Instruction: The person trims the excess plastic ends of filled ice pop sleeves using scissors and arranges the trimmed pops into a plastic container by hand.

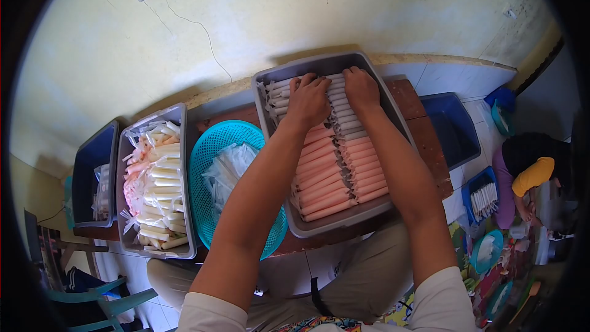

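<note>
The left hand [309, 102] and right hand [362, 90] are resting on white tubes [339, 99], grip unclear, while pink tubes [321, 172] are lying side by side, presumably for compact packing.

Slim pale-grey filled plastic tubes [345, 112], ends twisted, lying flat in columns toward the grey bin's [332, 225] far edge, pink tubes [321, 172] toward its near edge

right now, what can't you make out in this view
Head view: anything beneath the pink tubes, hidden by that top layer.
Head view: whether the left hand grips anything; the hand itself hides it.
Head view: part of the turquoise basket, behind the left forearm.
Head view: the co-worker's hand, too small.
</note>
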A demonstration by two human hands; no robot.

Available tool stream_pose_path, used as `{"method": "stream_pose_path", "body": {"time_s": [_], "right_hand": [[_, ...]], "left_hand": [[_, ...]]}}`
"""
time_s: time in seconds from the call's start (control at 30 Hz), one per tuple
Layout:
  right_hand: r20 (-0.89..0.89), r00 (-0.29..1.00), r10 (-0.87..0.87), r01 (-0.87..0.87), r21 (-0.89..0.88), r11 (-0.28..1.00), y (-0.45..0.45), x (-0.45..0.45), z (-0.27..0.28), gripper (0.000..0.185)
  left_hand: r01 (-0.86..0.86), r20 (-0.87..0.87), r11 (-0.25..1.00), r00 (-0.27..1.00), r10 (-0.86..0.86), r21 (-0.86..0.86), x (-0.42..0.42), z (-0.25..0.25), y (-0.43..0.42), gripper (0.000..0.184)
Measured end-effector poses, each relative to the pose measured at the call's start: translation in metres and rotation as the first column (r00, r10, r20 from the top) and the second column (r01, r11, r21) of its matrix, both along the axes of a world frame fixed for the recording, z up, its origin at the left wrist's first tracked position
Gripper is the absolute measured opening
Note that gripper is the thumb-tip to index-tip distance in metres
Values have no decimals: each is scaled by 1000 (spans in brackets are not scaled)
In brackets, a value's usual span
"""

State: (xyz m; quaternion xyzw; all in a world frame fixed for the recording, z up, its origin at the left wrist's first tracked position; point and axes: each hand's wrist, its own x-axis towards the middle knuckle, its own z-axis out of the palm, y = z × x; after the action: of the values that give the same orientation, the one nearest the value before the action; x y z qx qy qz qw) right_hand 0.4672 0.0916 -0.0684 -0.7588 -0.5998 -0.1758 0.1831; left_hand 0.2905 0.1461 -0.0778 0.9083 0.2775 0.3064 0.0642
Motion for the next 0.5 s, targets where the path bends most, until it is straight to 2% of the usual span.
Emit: {"method": "stream_pose_path", "body": {"time_s": [0.5], "right_hand": [[13,1000,11,-11,-46,999,3,1,-3,23]], "left_hand": [[-4,-91,1000,996,4,-9,1,-8,4,50]]}}
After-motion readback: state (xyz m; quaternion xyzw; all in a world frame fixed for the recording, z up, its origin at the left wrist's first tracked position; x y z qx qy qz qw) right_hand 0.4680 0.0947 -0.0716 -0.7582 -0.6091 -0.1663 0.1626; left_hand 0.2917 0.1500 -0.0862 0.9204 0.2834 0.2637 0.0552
